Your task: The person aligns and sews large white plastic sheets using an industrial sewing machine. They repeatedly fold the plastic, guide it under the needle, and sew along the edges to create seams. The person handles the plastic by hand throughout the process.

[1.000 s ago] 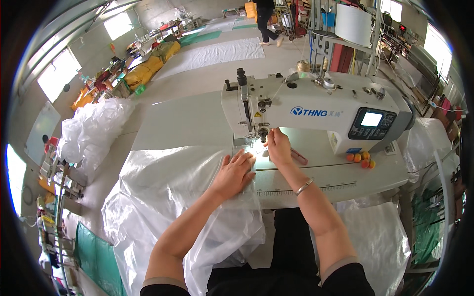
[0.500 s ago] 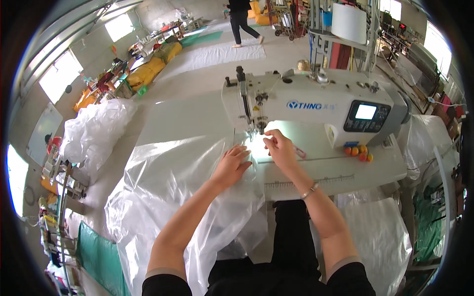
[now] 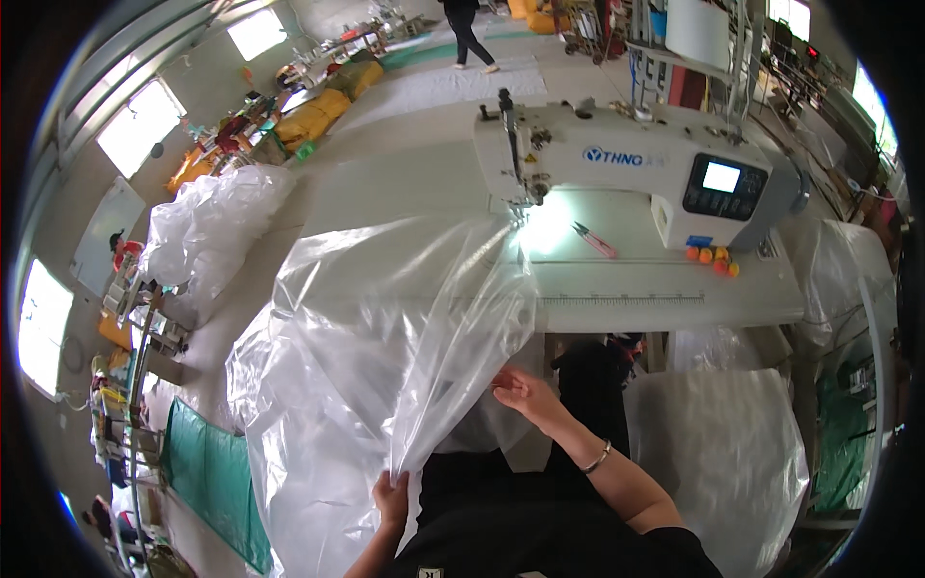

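Behind everything we see the workshop floor (image 3: 578, 82), its far end cut off at the upper edge. Across the middle stands a pale table (image 3: 414, 183), partly hidden by a clear plastic sheet (image 3: 337, 337) that runs off the lower left. The sheet's top meets a white sewing machine (image 3: 578, 144) right of centre, where glare washes out detail. A person (image 3: 467, 34) at the upper edge shows only below the chest. Below centre, the right hand (image 3: 528, 397) has loosely curled fingers; we cannot tell whether they touch the sheet. Lower, the left hand (image 3: 390, 498) pinches a gathered fold. Pink snips (image 3: 594, 240) lie beside the machine.
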`<action>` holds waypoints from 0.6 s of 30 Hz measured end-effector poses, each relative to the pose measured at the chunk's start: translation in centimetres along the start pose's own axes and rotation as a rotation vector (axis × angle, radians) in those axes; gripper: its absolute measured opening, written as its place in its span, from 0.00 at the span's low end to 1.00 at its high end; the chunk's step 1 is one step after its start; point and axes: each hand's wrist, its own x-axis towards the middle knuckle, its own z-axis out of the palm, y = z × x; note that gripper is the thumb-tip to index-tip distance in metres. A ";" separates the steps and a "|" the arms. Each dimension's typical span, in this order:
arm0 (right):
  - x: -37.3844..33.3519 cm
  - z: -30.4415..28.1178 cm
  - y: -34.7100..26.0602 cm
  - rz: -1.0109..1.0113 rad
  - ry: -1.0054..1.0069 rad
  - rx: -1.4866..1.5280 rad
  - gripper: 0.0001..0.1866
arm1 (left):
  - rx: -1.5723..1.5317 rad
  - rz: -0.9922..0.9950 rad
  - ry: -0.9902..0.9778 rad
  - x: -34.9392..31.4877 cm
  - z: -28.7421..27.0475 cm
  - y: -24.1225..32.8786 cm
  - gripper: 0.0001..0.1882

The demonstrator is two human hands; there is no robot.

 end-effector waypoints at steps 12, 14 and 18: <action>3.4 5.8 -3.6 -0.120 -0.455 0.750 0.28 | -0.053 0.551 0.008 -4.1 -20.2 14.5 0.24; 1.8 6.6 -1.7 -0.073 -0.763 0.680 0.25 | -0.006 0.697 -0.047 -3.7 -22.4 17.0 0.16; -1.3 9.3 -1.2 -0.008 -0.950 0.517 0.20 | 0.085 0.778 -0.097 -2.0 -25.0 21.4 0.10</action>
